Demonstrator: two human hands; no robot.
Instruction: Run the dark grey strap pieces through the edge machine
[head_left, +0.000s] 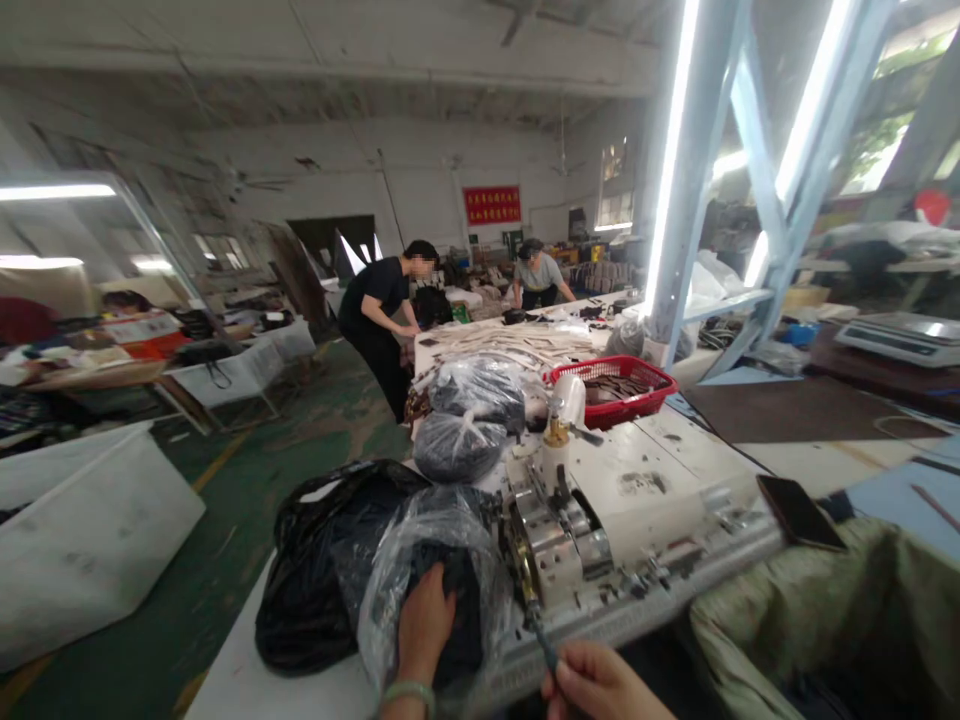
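Note:
My left hand (427,630), with a pale green bracelet at the wrist, presses into a clear plastic bag (420,590) holding dark material. Beside that bag lies a black plastic bag (322,570). My right hand (600,685) pinches a thin dark tool (545,640) near the front edge of a cream-coloured bench machine (645,490). The machine has steel rollers and fittings (544,550) close to the tool's tip. A white bottle with a brass fitting (566,410) stands on the machine. The lower part of my right hand is cut off by the frame.
A dark phone (799,512) lies on the machine's right edge, above an olive cloth sack (817,620). Further along the table are bulging plastic bags (457,445), a red basket (611,390) and pale strips (510,345). Two co-workers (379,320) stand at the table. White bins stand left.

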